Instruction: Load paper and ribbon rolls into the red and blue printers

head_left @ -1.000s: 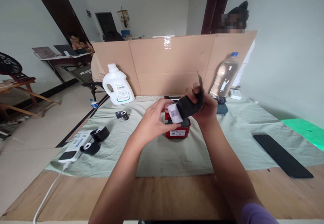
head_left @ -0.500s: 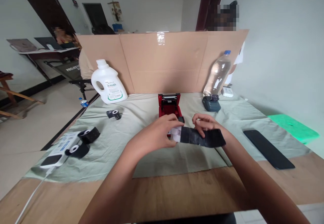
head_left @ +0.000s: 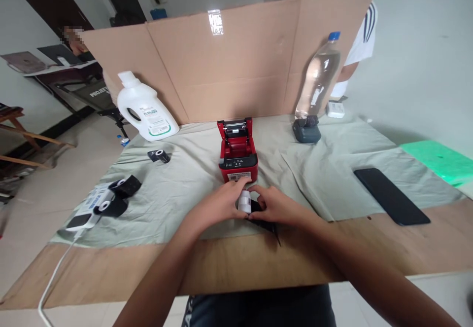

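In the head view, a small white paper roll (head_left: 244, 201) is held low on the cloth (head_left: 177, 194) covering the counter (head_left: 229, 272), just at 6 o'clock of the open red printer (head_left: 237, 152). It is closed in from both sides, seemingly so that it cannot roll away. The left hand (head_left: 223, 203) is curled shut around the roll from 9 o'clock. The right hand (head_left: 277, 207) is arched over the crumpled black wrapper (head_left: 265, 225), fingertips meeting the roll; whether anything is pinched there cannot be told. Both forearms are stretched forward and converge, wrists low. Other wrapped rolls (head_left: 125, 186) are left at 9 o'clock, a phone (head_left: 391, 196) at 3 o'clock.
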A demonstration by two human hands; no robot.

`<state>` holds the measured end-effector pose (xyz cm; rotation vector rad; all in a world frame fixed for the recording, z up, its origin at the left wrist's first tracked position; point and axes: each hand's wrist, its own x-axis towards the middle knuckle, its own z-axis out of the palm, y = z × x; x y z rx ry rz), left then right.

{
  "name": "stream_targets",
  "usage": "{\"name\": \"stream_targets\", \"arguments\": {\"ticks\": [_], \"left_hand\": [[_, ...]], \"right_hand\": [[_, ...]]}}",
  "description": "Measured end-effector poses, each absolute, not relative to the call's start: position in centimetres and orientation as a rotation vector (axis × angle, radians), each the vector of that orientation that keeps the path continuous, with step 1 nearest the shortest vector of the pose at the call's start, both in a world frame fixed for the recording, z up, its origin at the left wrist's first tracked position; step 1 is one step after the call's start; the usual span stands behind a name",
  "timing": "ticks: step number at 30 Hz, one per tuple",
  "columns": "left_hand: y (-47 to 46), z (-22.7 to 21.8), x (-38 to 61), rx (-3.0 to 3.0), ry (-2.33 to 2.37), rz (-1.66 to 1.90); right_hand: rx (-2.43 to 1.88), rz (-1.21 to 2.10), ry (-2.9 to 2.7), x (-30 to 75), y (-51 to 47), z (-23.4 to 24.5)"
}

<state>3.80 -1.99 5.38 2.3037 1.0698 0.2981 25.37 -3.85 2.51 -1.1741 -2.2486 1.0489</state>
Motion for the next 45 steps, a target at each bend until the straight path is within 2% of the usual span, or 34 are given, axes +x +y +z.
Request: {"name": "stream_targets", "arguments": {"ticks": [3, 13, 19, 24, 28, 35, 45], "left_hand": [[-1.8, 4.6, 3.7, 2.257, 1.039, 0.424], [-1.4, 3.2, 3.1, 1.766, 0.888, 0.798], [-1.4, 1.8, 3.8, 1.368, 0.780, 0.780], [-1.8, 1.2, 4.5, 1.275, 0.730, 0.817], [-2.3, 2.5, 4.3, 1.609, 0.832, 0.922], [-3.2, 3.4, 4.9, 2.154, 1.053, 1.050], [-3.0, 2.4, 5.1, 2.188, 1.008, 1.229]], "right_hand": [[-1.205, 0.990, -2.201, 25.1, -3.9, 1.9], [-1.095, 1.168, -1.927, 25.9, -3.7, 2.2], [-0.836, 0.660, -2.145, 27.6, -3.3, 3.2], [-0.676, 0.588, -2.179, 27.5, -3.2, 3.4], [-0.771, 0.583, -2.176, 27.3, -3.2, 3.4], [-0.839, 0.673, -2.088, 26.4, -3.5, 2.5], [-0.869, 1.361, -1.601, 25.1, -3.5, 1.3]]}}
